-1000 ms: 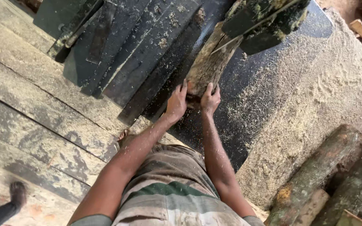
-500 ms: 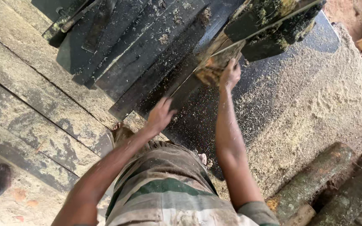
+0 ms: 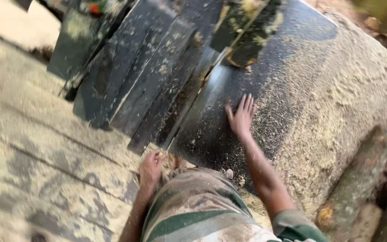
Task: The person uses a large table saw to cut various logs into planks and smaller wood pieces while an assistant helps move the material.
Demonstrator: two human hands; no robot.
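- Sawdust-flecked dark metal surface (image 3: pixel 211 130) lies under our right hand (image 3: pixel 242 117), fingers spread flat, gripping nothing
- Our left hand (image 3: pixel 151 168) rests loosely curled at the near edge, on pale sawdust (image 3: pixel 169 162)
- Beyond the right fingertips the wood piece (image 3: pixel 242 31) sits by the machine, untouched now
- Half a second ago our right hand reached it; now both are drawn back

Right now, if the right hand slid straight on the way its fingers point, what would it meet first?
The right hand lies flat on the dark, sawdust-speckled metal table. Straight ahead, it would probably first meet the rough, blurred wooden log end, though depth is unclear.
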